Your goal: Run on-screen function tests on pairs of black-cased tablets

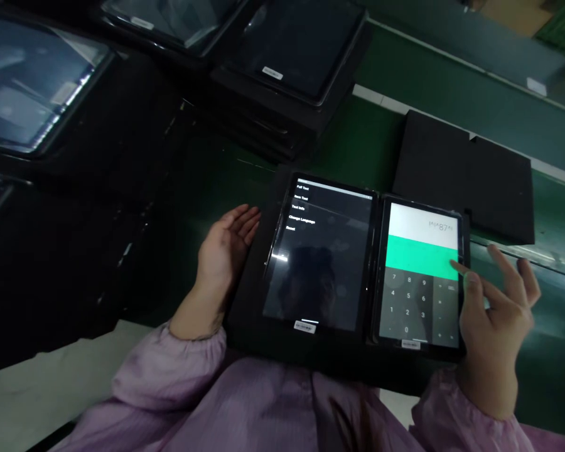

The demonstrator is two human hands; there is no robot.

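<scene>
1. The larger tablet (317, 263) lies flat in a black tray (311, 367). Its dark screen lists white menu lines: Full Test, Item Test, Test Info, Change Language and Reset.
2. The smaller tablet (419, 276) lies just to its right in the same tray. It is lit with a calculator layout: a white display, a bright green band and a dark keypad.
3. A small barcode label (305, 326) sits at the lower edge of the larger tablet, and the smaller tablet has a similar one.
4. The tray rests across a green conveyor belt (550, 376).
5. The left hand (223, 248) lies open, palm up, with its fingers lightly curled, at the tray's left edge. It holds nothing.
6. The right hand (496, 320) is open with its fingers spread, and grips nothing. Its index fingertip (459, 267) meets the smaller tablet's right edge at the green band.
7. Stacked black trays with tablets (282, 81) lie beyond, and a black foam sheet (466, 176) lies on the belt just past the tablets. Pink sleeves (164, 370) cover both forearms.
</scene>
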